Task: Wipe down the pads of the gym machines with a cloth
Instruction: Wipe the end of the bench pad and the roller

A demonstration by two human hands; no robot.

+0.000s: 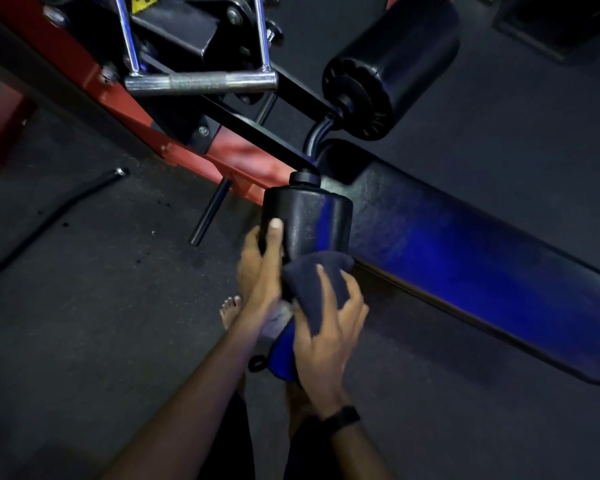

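Wiping the near roller (305,220), you have your right hand (329,327) spread over the dark cloth (312,285), fingers curled round its bunched folds and pressing it onto the roller's near half. Your left hand (260,268) wraps the roller's left side, thumb lying up along the vinyl, steadying it.

The likeliest slip, as I judge it: the roller may turn on its arm under the cloth, so you polish one strip and miss the underside; a loose left grip would cause that. The cloth is bunched, so little of it meets the vinyl, and a fold could slide out from under your palm.

The bench pad (482,271) runs off to the right, just beside the roller, and crowds your right wrist there. The far roller (392,67) sits well apart, beyond the black arm (257,133). A chrome handle (201,81) hangs far left over the red frame (187,157). A bare foot (231,311) stands near your left wrist, below the roller.
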